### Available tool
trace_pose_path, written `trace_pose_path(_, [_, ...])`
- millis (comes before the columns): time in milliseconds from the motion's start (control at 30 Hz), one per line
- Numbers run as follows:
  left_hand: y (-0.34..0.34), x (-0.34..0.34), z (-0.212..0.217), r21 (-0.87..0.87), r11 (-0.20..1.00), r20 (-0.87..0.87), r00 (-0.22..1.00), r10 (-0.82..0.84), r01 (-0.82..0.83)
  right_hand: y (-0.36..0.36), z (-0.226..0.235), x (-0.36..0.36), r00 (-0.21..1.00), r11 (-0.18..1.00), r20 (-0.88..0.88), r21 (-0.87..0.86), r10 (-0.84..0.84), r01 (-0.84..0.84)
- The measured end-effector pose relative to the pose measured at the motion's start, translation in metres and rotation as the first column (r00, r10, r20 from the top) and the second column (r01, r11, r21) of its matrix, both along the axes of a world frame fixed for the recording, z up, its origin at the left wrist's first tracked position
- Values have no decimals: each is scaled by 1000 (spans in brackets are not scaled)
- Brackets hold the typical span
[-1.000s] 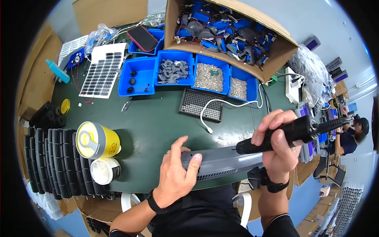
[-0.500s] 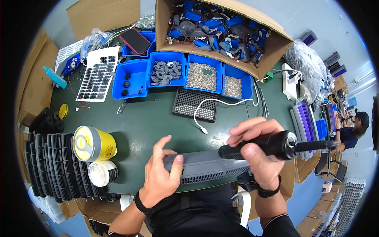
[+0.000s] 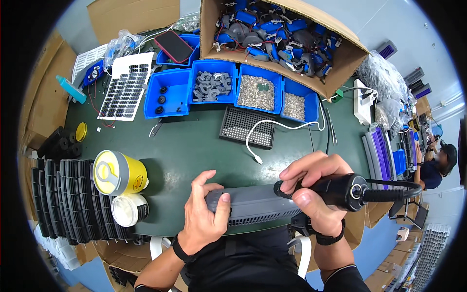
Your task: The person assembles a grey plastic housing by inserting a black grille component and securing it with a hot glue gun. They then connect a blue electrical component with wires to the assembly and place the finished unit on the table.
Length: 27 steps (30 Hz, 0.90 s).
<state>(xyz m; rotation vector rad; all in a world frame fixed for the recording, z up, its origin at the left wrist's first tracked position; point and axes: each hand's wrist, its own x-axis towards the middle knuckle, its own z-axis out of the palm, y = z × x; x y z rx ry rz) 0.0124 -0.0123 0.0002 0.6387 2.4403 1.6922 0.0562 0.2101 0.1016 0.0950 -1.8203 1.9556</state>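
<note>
My left hand [image 3: 206, 214] grips the left end of a long grey plastic housing [image 3: 250, 200] with a slotted vent along its near side. The thumb lies on top and the index finger is raised. My right hand [image 3: 318, 192] is wrapped round a black corded electric screwdriver [image 3: 335, 191], its cable end toward the right. The front end of the screwdriver is over the right part of the housing. Its tip is hidden, so I cannot tell whether it touches. The housing lies along the near edge of the green table [image 3: 194, 146].
Blue bins hold small screws [image 3: 255, 92], grey clips [image 3: 212, 86] and black round parts [image 3: 162, 100]. Behind them stands a carton [image 3: 287, 73] of blue-wrapped parts. A black perforated tray [image 3: 247, 127] and white cable [image 3: 258, 158] lie mid-table. A yellow-grey cup [image 3: 129, 175] stands left.
The rear of the screwdriver has dropped and its cable now bends back in a loop. My left hand keeps its hold on the housing. The whole view has shifted slightly.
</note>
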Motion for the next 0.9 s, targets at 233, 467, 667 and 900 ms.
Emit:
trace_pose_path(233, [1, -4, 5, -14, 1000, 38, 999, -12, 13, 2, 10, -1, 999, 1000, 48, -1, -9, 9])
trace_pose_path(467, [-29, -16, 13, -62, 997, 72, 996, 43, -39, 50, 44, 17, 977, 965, -182, 214, -111, 150])
trace_pose_path(667, [-35, -18, 8, -62, 997, 29, 998, 55, -53, 67, 23, 15, 981, 984, -107, 60, -160, 167])
trace_pose_path(900, [-36, -18, 7, -34, 998, 26, 998, 61, -60, 61, -5, 11, 970, 973, -97, 38, -222, 226])
